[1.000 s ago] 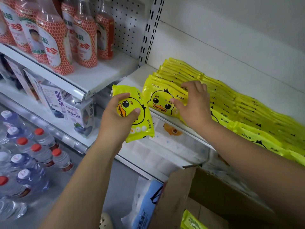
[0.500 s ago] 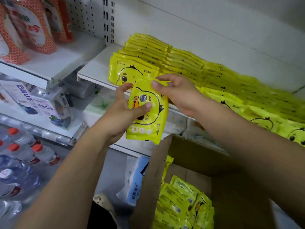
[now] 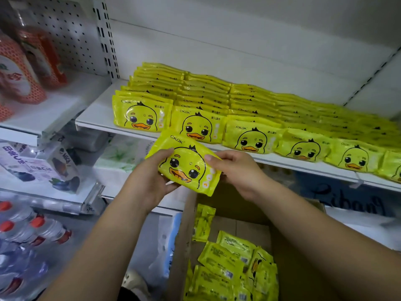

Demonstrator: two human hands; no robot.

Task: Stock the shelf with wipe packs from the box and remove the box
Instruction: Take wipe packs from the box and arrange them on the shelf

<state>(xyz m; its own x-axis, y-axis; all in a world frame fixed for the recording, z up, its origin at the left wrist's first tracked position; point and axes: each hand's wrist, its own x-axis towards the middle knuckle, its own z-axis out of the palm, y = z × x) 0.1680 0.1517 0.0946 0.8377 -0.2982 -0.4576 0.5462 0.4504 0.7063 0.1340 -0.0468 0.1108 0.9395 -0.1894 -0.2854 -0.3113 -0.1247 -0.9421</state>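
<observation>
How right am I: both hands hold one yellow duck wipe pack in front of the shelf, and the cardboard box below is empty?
Only the ending is wrong. The head view shows several wipe packs lying in the cardboard box. The left hand and right hand do hold one duck wipe pack in front of the shelf.

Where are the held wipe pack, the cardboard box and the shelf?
held wipe pack (image 3: 186, 167): head view, the duck's face.
cardboard box (image 3: 184, 246): head view, its left wall.
shelf (image 3: 95, 115): head view, bare left end.
</observation>
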